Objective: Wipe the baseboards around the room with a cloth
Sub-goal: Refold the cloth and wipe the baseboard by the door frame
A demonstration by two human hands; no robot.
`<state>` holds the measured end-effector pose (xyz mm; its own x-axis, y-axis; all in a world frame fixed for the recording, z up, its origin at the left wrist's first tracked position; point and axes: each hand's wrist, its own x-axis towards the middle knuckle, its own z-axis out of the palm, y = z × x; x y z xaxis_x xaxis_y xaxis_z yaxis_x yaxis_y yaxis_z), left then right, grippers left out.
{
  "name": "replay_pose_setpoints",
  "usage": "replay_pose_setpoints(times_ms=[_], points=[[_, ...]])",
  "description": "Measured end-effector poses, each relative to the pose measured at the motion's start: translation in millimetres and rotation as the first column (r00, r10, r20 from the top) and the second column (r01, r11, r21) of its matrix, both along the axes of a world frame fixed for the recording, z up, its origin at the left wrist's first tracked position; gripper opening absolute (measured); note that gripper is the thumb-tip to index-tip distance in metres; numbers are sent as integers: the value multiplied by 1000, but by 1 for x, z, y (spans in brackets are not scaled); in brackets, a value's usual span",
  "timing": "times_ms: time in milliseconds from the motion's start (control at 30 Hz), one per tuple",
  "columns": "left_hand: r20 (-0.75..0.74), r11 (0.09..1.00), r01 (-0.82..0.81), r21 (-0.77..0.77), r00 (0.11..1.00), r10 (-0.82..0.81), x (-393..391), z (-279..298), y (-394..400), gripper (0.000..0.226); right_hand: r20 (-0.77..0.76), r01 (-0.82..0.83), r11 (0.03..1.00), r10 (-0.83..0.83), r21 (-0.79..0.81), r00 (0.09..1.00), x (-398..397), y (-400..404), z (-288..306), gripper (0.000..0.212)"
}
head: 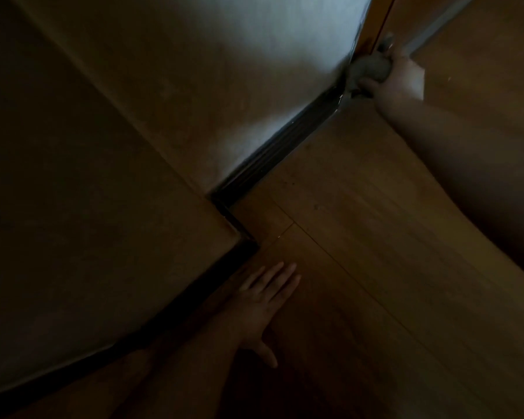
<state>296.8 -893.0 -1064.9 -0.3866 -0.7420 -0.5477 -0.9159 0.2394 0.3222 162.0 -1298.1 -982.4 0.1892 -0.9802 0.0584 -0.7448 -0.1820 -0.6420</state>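
Dim room corner, seen from above. The wood-plank floor (360,267) is bearing the left hand (265,300), which is lying flat with fingers straight and nearly together, thumb spread, probably propping the leaning body. The dark baseboard (273,152) is running along the pale wall (224,86) toward a wooden door frame (375,22). At its far end the right hand (397,77) is pressing a bunched grey cloth (369,69), fingers curled around it, against the trim. No writing is showing.

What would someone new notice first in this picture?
The lit patch of wall at the top stands out in the dim room. Top right, the right hand grips a grey cloth at the far end of the dark baseboard. Below, the left hand lies flat on the floor.
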Motion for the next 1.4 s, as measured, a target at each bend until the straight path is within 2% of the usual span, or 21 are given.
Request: replay_pose_setpoints(times_ms=[133, 267, 333, 433, 533, 733, 933, 1067, 1133, 1267, 1333, 1400], points=[[11, 1000, -4, 11, 1000, 4, 0, 5, 0, 153, 64, -177, 984, 175, 20, 982, 6, 70, 3, 50], [18, 1000, 3, 13, 1000, -4, 1, 8, -3, 152, 164, -542, 835, 524, 97, 836, 36, 157, 8, 50], [21, 1000, 4, 14, 1000, -4, 2, 9, -3, 152, 212, -626, 771, 596, 119, 775, 57, 188, 8, 49], [41, 1000, 2, 12, 999, -2, 1, 7, 0, 151, 246, -675, 711, 630, 198, 737, 80, 215, -2, 46], [34, 1000, -3, 16, 999, 2, 1, 5, 0, 151, 277, -636, 739, 578, 222, 768, 89, 221, -12, 46], [30, 1000, -9, 11, 1000, 8, 2, 4, 1, 152, 184, -556, 802, 525, 217, 831, 94, 199, -8, 50], [22, 1000, 3, 5, 1000, -3, 2, 1, 1, 154, 35, -361, 899, 364, 246, 931, 56, 113, 15, 55], [16, 1000, -1, 6, 1000, 1, 2, -1, 0, 155, -116, -221, 960, 242, 172, 963, 32, 49, 24, 55], [20, 1000, 0, 2, 1000, 0, 2, -1, 1, 154, -94, -130, 975, 149, 178, 984, 24, 22, 24, 54], [29, 1000, 2, 6, 1000, -2, 1, 0, 1, 154, 110, 56, 966, -87, 253, 990, 20, 5, 17, 50], [42, 1000, 8, 1, 999, -8, 1, 1, 0, 154, 46, 85, 983, -94, 165, 995, 20, 22, 12, 54], [55, 1000, 12, -4, 998, -12, 1, 1, 0, 154, -14, 40, 996, -39, 76, 999, 18, 51, 7, 53]])
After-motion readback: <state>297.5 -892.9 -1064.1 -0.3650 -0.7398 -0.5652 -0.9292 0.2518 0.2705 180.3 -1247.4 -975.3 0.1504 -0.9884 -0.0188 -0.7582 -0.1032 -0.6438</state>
